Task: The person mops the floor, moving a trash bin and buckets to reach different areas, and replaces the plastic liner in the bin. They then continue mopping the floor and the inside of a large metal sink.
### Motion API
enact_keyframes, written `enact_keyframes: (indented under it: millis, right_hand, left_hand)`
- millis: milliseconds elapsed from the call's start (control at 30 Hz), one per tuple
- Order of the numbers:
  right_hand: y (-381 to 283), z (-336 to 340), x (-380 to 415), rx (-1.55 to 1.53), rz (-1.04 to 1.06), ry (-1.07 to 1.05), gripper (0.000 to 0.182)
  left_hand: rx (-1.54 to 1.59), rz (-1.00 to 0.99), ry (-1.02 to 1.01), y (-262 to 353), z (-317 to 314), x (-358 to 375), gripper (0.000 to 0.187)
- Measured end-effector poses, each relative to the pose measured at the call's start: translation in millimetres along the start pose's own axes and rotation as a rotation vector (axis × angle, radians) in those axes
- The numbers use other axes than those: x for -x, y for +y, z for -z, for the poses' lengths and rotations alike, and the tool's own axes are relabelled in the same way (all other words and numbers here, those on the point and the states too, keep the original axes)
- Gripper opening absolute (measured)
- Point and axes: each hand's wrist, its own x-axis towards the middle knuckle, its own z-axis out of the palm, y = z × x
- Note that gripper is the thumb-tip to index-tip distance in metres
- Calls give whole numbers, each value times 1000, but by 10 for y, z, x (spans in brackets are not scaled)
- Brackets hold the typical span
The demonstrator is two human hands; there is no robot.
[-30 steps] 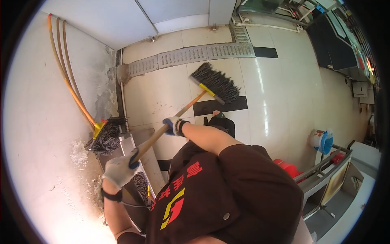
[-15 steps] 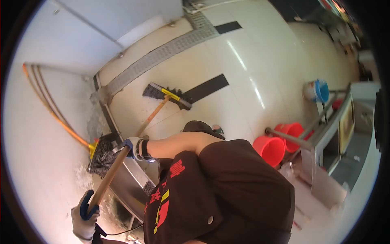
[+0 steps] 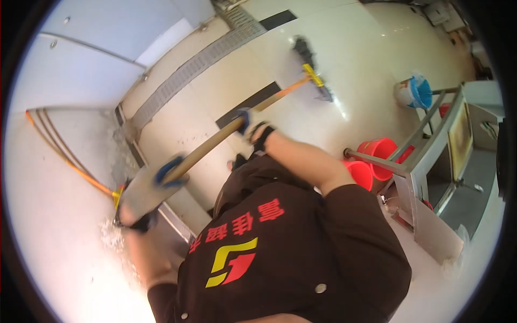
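On the pale tile floor (image 3: 226,97) by the drain grate (image 3: 188,70): broom (image 3: 311,75) now flung far out to the right, well past the black tile it brushed half a second ago, left hand (image 3: 148,188) and right hand (image 3: 247,126) both gripping the handle mid-sweep, red buckets (image 3: 377,153) near.

The person is wearing a dark brown short-sleeved shirt (image 3: 301,242) that is carrying red characters across the chest and, below them, a yellow and red emblem (image 3: 231,264). Two small round snaps are showing pale on the fabric lower down. Both hands are wearing pale grey work gloves with blue coating on the fingers: the left hand (image 3: 148,188) and the right hand (image 3: 249,125). A black band is circling each wrist at the glove cuff.
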Motion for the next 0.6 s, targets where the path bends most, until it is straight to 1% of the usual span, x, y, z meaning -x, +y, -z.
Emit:
enact_keyframes:
  millis: [33, 67, 100, 133, 167, 200, 267, 300, 333, 367, 400, 433, 467, 533, 567, 600]
  right_hand:
    - [807, 238, -176, -431, 10, 85, 15]
    - [635, 582, 54, -1350, -235, -99, 12]
    - [361, 732, 183, -1334, -651, 453, 9]
    - [576, 936, 250, -1348, -675, 511, 19]
    - [576, 1078, 392, -1261, -633, 722, 17]
    - [470, 1205, 553, -1142, -707, 914, 13]
    - [752, 1461, 741, -876, -765, 924, 11]
    - [939, 1501, 778, -816, -812, 897, 15]
    - [1320, 1483, 817, -820, -831, 901, 15]
    - [1754, 1499, 791, -632, -840, 798, 13]
    - [2046, 1511, 731, -443, -837, 685, 10]
    - [2172, 1448, 700, -432, -856, 676, 8]
    - [2288, 1350, 679, -434, -863, 659, 8]
    - [2410, 1126, 534, -522, -863, 592, 9]
    - [1798, 936, 576, -700, -907, 623, 9]
    - [1794, 746, 466, -696, -899, 612, 9]
  left_hand:
    - [-77, 9, -50, 91, -225, -337, 51]
    - [-152, -3, -113, 221, -447, -671, 53]
    - [-133, 38, -177, 363, -702, -1004, 54]
    - [-210, -134, -141, 277, -1050, -1335, 51]
    - [-269, -198, -182, 214, -1439, -1690, 49]
    - [-327, -271, -223, 230, -1732, -1939, 46]
    - [-312, -182, -342, 378, -2008, -1984, 43]
    - [-324, -141, -390, 370, -2073, -1932, 47]
    - [-320, -133, -408, 340, -2112, -1809, 47]
    - [-379, -120, -384, 319, -2109, -1712, 50]
    - [-439, -104, -352, 296, -2070, -1649, 53]
    - [-443, -50, -429, 328, -1940, -1561, 56]
    - [-441, -32, -429, 300, -1831, -1470, 56]
    - [-458, 87, -514, 188, -1563, -1295, 55]
    - [-499, 75, -505, 125, -1398, -1164, 53]
    - [-500, 81, -492, 59, -1240, -1037, 53]
